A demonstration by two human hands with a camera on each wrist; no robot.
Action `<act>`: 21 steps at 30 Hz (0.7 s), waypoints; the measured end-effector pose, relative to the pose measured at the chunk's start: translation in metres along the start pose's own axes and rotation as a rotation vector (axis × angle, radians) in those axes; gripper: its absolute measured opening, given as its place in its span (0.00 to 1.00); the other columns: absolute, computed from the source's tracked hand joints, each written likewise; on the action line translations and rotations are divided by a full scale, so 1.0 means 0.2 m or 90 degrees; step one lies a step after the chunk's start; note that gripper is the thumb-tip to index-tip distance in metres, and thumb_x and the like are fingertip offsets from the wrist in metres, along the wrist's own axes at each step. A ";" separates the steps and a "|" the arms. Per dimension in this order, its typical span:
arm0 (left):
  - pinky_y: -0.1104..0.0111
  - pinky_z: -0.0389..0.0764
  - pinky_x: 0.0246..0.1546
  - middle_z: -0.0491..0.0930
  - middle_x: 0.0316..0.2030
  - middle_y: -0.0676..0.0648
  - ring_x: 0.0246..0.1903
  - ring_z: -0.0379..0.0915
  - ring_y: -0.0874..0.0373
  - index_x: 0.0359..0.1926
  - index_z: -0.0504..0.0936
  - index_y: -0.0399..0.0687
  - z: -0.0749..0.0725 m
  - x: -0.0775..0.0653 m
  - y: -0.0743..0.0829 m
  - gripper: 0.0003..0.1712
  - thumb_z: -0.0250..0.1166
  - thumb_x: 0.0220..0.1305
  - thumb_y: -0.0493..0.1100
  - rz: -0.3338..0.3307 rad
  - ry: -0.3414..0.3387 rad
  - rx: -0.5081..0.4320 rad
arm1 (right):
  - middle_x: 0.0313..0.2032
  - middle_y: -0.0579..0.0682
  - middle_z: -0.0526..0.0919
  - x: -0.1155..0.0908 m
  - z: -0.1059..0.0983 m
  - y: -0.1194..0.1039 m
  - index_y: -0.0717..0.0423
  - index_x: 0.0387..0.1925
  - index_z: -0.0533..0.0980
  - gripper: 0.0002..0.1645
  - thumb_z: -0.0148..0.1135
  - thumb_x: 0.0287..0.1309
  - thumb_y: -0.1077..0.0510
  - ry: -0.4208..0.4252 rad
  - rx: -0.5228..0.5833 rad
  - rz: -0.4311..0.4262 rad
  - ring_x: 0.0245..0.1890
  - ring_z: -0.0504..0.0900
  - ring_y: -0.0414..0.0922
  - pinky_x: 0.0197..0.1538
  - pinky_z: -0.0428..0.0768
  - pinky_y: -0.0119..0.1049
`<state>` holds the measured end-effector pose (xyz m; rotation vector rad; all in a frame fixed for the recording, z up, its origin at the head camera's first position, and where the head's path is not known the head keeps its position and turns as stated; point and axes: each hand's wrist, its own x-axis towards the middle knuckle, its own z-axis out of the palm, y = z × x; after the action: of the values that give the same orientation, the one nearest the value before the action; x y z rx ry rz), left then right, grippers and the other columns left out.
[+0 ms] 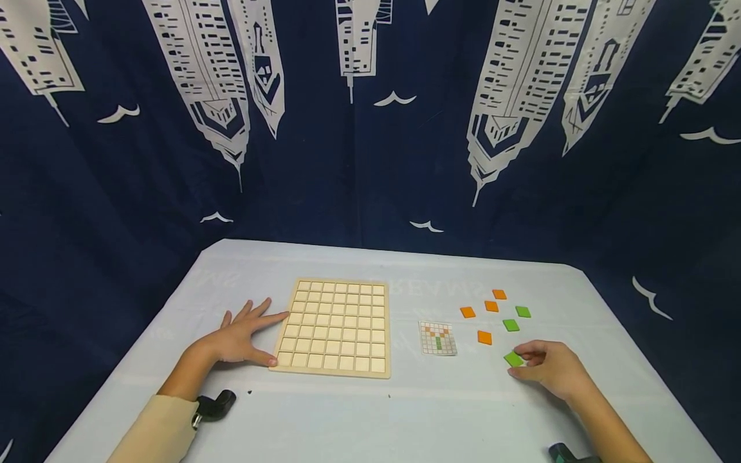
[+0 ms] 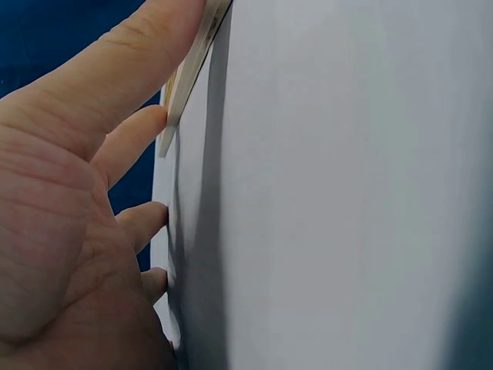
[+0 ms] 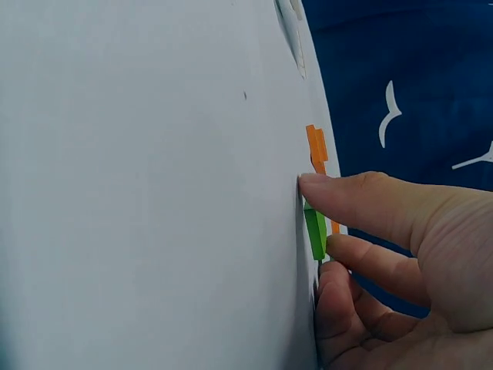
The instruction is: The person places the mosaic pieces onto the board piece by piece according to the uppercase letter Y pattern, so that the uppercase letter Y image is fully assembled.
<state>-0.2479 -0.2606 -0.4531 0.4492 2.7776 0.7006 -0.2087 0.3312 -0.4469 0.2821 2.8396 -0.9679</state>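
My left hand lies spread at the left side of a square wooden grid board, its thumb and index fingertips at the board's edge. In the left wrist view the thumb overlaps the edge of the board. Over on the right, my right hand pinches a green square tile between thumb and curled fingers, low at the tabletop. The right wrist view shows that green tile between the thumb and index fingertip. Cream squares fill the board's grid.
A small pattern card with a coloured grid lies right of the board. Several orange tiles and two more green tiles are scattered beyond the right hand. A dark blue printed curtain hangs behind the white table.
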 end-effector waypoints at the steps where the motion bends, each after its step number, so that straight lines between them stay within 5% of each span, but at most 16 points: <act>1: 0.22 0.26 0.67 0.43 0.81 0.33 0.78 0.26 0.24 0.76 0.67 0.62 0.00 0.00 0.00 0.61 0.81 0.40 0.67 0.000 0.000 -0.002 | 0.39 0.54 0.85 0.00 0.00 0.00 0.66 0.52 0.82 0.35 0.84 0.44 0.53 0.002 -0.004 0.009 0.39 0.77 0.48 0.35 0.76 0.32; 21: 0.22 0.26 0.67 0.43 0.81 0.32 0.78 0.26 0.23 0.77 0.66 0.62 -0.01 -0.01 0.04 0.61 0.82 0.40 0.64 -0.006 -0.007 -0.009 | 0.32 0.52 0.83 0.01 0.01 0.01 0.66 0.45 0.85 0.25 0.82 0.47 0.55 0.022 -0.003 0.055 0.34 0.76 0.47 0.32 0.75 0.35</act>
<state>-0.2449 -0.2564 -0.4473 0.4361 2.7606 0.7125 -0.2101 0.3318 -0.4490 0.4211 2.8333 -0.9486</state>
